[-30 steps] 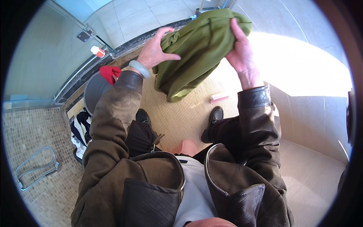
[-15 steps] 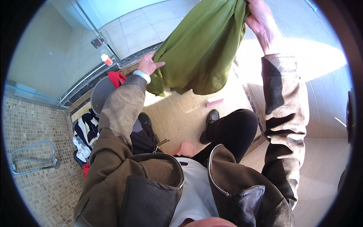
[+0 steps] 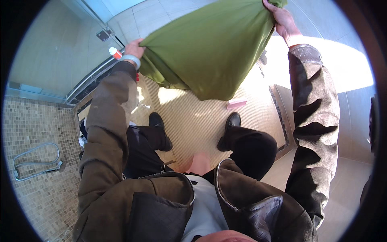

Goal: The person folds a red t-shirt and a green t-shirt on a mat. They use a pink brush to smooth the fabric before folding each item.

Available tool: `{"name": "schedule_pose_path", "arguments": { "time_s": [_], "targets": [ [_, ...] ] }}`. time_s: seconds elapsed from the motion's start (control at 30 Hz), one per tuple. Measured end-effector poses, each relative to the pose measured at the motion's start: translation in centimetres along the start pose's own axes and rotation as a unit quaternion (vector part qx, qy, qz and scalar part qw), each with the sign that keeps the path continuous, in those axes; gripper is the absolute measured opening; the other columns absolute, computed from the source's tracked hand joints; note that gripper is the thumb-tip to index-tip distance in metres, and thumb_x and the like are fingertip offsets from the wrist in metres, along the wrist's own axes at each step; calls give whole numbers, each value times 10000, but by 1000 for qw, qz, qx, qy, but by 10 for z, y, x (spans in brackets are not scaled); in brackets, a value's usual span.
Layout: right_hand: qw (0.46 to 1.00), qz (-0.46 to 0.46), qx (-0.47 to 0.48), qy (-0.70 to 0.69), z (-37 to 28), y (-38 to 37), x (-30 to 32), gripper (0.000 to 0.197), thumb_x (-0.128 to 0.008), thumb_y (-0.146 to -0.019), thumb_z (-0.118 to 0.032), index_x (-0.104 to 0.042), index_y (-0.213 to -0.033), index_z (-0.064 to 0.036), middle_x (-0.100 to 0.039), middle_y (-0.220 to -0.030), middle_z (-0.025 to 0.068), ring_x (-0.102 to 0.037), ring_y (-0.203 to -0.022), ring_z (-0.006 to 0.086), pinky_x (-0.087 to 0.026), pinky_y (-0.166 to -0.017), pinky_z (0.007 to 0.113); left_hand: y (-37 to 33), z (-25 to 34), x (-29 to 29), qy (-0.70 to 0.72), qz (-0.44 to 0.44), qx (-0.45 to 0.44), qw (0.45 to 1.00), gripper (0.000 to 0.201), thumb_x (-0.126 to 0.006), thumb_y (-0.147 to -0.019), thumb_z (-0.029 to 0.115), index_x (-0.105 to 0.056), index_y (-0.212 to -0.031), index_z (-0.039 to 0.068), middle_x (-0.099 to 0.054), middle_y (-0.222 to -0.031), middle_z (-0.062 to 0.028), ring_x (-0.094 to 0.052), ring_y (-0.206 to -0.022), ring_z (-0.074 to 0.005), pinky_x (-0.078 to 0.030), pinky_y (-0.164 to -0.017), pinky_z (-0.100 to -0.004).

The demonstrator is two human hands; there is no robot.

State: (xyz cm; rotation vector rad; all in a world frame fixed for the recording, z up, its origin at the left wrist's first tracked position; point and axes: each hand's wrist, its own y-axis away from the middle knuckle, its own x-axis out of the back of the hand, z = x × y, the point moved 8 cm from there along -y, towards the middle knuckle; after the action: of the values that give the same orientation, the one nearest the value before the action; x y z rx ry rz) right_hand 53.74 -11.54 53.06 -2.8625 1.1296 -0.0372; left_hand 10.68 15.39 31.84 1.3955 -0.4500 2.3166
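Observation:
A green, silky piece of cloth point(image 3: 209, 52) hangs stretched out between my two hands, above the ribbed mat. Its upper left edge is pinched in my left hand point(image 3: 135, 49), which wears a white bracelet. At the far right my right hand point(image 3: 284, 19) grips the other upper corner, with a bit of the fabric poking out past the fingers. The cloth's top edge runs out of view. Its lower part drapes to a point near a pink brush point(image 3: 237, 103) lying on the mat.
A beige ribbed mat point(image 3: 185, 117) lies under my black shoes. To the left stand a glass shower door point(image 3: 48, 60) and a white-and-red bottle point(image 3: 115, 53) on a ledge. A shower hose point(image 3: 38, 161) lies on mosaic tiles. My left sleeve mostly hides some dark and white clothes point(image 3: 82, 133).
My left hand has moved left and away from me, and my right hand slightly right. The green cloth is now spread wider. My left arm now covers the grey basin and most of the clothes.

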Motion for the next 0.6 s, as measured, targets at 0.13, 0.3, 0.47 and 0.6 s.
{"name": "schedule_pose_path", "arguments": {
  "time_s": [0.13,0.3,0.47,0.6],
  "targets": [
    [998,-15,54,41,-23,-42,-16,472,-766,-847,-334,-657,-1170,-9,-677,-1110,100,-606,-1009,202,-467,-883,342,-33,-30,113,-100,171,56,979,480,-705,-825,448,-658,-1239,209,-669,-1168,-167,-606,-1125,-366,-476,-966,-404],
    [984,-2,158,79,-105,-54,17,555,-800,-796,-395,-642,-1178,-24,-663,-1114,96,-600,-989,222,-460,-852,361,-48,37,229,-113,263,-8,958,682,-649,-795,605,-640,-1255,101,-669,-1157,-191,-622,-1110,-352,-472,-968,-406],
    [976,-1,179,127,-72,-68,49,563,-769,-825,-400,-607,-1212,-25,-645,-1162,109,-613,-1014,242,-478,-876,374,-14,85,249,-71,262,-149,951,596,-808,-725,468,-688,-1116,34,-724,-925,-141,-702,-867,-249,-541,-805,-342],
    [978,-29,112,176,69,-73,79,569,-744,-848,-405,-579,-1239,-26,-630,-1201,119,-624,-1033,258,-493,-895,384,34,98,111,28,10,-236,971,514,-882,-666,312,-663,-1002,-9,-685,-917,-117,-670,-832,-254,-536,-785,-352]
  ]
}}
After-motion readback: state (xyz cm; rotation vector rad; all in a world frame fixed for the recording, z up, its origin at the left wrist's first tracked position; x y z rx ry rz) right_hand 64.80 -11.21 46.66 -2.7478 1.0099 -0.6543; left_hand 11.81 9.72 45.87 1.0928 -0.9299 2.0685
